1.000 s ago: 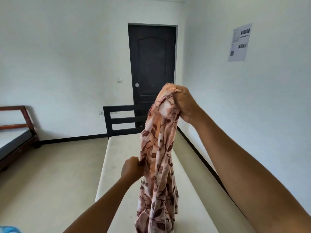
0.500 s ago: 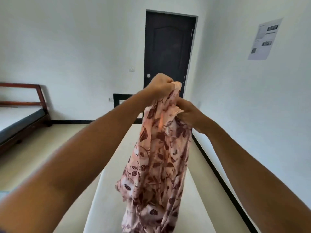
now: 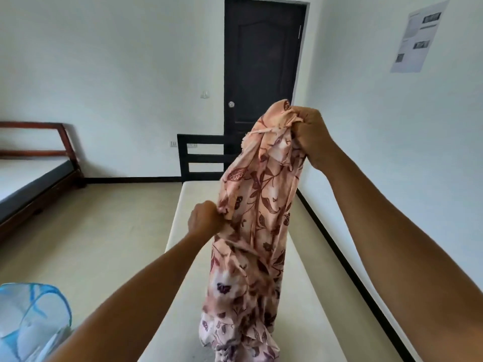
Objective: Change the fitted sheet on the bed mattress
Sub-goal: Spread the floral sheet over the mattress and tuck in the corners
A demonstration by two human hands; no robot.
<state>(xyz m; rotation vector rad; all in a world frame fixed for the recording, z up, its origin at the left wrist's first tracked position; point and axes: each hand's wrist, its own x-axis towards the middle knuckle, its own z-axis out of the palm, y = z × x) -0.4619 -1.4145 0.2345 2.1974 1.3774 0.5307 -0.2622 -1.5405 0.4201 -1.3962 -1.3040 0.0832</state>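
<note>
One thin, soft peach fitted sheet [image 3: 254, 205], printed with maroon leaves and flowers, hangs as a long bunched column over the bare, smooth cream mattress [image 3: 308, 296]. Its crumpled lower end rests on the mattress top close to the camera. Two bare hands hold it. The right hand [image 3: 311, 134] is raised, its grip clamped on the gathered, puckered top end. The left hand [image 3: 205, 220] sits lower, its grip pinched on the sheet's left edge about midway down. At the far end of the mattress stands one black slatted headboard [image 3: 201, 158], and behind it one dark panelled door [image 3: 261, 61] with a round knob. A second bed with a reddish wooden frame [image 3: 39, 152] lies at the left wall. One white paper notice [image 3: 415, 37] hangs on the right wall, and one translucent blue mesh hamper [image 3: 28, 317] stands on the pale floor at lower left.
</note>
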